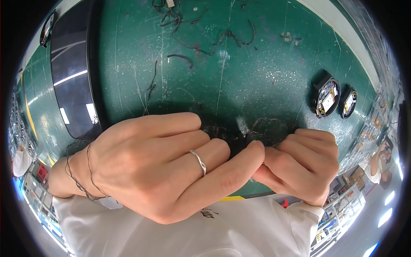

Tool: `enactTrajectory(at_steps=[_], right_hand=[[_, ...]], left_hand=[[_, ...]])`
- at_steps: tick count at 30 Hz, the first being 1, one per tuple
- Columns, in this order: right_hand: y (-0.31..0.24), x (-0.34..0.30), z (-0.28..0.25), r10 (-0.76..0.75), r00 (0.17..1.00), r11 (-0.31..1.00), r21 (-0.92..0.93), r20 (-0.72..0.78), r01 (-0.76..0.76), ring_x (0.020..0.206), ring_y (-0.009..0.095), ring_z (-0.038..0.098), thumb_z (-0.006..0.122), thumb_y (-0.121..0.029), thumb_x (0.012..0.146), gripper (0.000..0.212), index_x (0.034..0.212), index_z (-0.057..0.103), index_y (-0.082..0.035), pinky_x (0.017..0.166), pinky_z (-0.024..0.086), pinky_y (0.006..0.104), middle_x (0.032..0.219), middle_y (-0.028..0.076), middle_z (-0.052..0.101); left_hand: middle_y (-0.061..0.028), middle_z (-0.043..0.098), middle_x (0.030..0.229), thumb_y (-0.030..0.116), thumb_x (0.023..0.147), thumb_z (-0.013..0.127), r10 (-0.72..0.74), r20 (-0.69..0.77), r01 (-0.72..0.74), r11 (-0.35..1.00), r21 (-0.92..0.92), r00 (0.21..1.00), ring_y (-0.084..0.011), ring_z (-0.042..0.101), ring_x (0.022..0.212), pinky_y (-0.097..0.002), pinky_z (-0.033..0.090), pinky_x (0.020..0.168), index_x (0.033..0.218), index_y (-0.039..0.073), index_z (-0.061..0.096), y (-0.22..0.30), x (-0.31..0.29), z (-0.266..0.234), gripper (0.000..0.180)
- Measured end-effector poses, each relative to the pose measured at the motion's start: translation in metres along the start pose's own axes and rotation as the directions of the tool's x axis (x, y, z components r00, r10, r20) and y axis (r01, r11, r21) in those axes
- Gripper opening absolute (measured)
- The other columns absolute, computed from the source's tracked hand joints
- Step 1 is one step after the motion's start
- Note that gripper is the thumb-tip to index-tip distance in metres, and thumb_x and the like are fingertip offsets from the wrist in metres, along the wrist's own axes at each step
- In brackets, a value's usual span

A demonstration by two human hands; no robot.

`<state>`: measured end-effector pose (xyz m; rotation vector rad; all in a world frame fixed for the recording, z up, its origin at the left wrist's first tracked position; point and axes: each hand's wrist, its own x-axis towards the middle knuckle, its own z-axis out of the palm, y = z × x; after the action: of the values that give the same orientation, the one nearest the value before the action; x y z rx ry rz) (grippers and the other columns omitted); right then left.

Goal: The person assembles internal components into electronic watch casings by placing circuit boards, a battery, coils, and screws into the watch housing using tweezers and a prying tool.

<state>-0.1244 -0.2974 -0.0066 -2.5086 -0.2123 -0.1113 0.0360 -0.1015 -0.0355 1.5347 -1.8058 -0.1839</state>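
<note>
My left hand (167,165), with a silver ring and dark thin strands around its wrist, is closed over a small black part (238,144). Most of that part is hidden behind the fingers. Close against it on the right is my right hand (302,165), its fingers curled into a pinch near my left index fingertip. What the right fingers grip is hidden. Both hands are low over the green tabletop (261,64), near its front edge. Further right lie an opened black oval housing (327,99) with electronics inside and a smaller similar housing (349,103).
A long glossy black panel (72,64) stands on the left of the table. Behind it, at the far left, is a small dark oval object (48,28). Tangled black wires (171,15) and loose cable bits (233,35) lie across the back. Another person (376,167) appears at the right rim.
</note>
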Motion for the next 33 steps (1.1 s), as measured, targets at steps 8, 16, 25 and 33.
enactTrajectory(at_steps=[8,16,25,33], right_hand=[[-0.0023,-0.0014,-0.0013,0.041,0.999,0.999,-0.031,0.005,-0.041,0.042,0.018,0.046,0.095,-0.028,0.069,0.035,0.072,0.066,-0.007,0.043,0.033,0.0281,0.055,0.001,0.050],[0.0008,-0.0024,-0.0020,0.054,0.999,0.998,-0.028,-0.001,-0.054,0.042,0.017,0.046,0.095,-0.025,0.067,0.034,0.071,0.065,-0.008,0.043,0.032,0.0278,0.055,0.000,0.049],[-0.0033,0.0007,0.0018,0.022,1.000,0.999,-0.024,-0.016,-0.022,0.041,0.016,0.038,0.092,-0.020,0.071,0.032,0.069,0.062,-0.006,0.042,0.026,0.0288,0.054,-0.001,0.043],[-0.0077,-0.0011,-0.0001,-0.004,1.000,0.995,-0.095,0.021,0.005,0.042,0.016,0.038,0.088,-0.015,0.073,0.033,0.066,0.058,-0.004,0.042,0.025,0.0293,0.055,0.000,0.041]], left_hand=[[0.0044,0.043,0.057,0.003,0.070,0.075,0.008,-0.009,-0.008,1.000,-0.003,1.000,-0.0084,0.034,0.045,-0.0256,0.027,0.044,0.113,-0.006,0.076,-0.0003,-0.0006,0.0005,0.044],[0.0045,0.042,0.056,0.002,0.069,0.075,0.027,-0.014,-0.027,1.000,0.006,1.000,-0.0083,0.034,0.045,-0.0255,0.027,0.044,0.113,-0.006,0.076,-0.0031,-0.0008,0.0016,0.045],[0.0050,0.043,0.057,0.004,0.076,0.078,0.014,-0.019,-0.014,1.000,0.010,1.000,-0.0077,0.035,0.046,-0.0253,0.027,0.045,0.115,-0.005,0.075,0.0003,-0.0010,0.0028,0.040],[0.0049,0.047,0.058,0.004,0.075,0.078,0.006,-0.003,-0.005,1.000,0.021,1.000,-0.0077,0.036,0.046,-0.0250,0.028,0.045,0.114,-0.006,0.075,0.0015,-0.0006,-0.0009,0.040]])
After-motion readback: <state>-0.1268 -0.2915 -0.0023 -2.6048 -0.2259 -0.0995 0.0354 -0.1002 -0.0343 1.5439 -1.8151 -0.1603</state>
